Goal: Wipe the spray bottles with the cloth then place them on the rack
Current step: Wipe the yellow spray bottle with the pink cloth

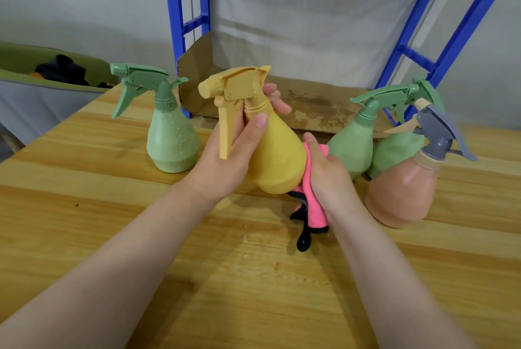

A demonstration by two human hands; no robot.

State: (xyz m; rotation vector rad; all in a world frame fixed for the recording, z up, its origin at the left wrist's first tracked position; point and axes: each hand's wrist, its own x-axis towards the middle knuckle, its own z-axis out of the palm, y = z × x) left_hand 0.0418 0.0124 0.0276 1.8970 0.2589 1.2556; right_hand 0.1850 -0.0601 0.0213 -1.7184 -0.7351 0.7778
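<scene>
Far left, a green spray bottle [172,134] stands upright on the wood table [112,236]. My left hand [225,159] is wrapped round the yellow bottle [275,154] at its neck, held tilted w/ nozzle pointing left. My right hand [327,173] clutches the pink cloth [311,202], pressed vs. the bottle's right side. Right: two more green bottles [353,145], a peach bottle [403,190]. Far behind, the blue rack [180,38].

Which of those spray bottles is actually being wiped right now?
The yellow spray bottle. The left hand grips its neck, off the table, while the right hand presses the pink cloth against it. The others stand untouched.
</scene>
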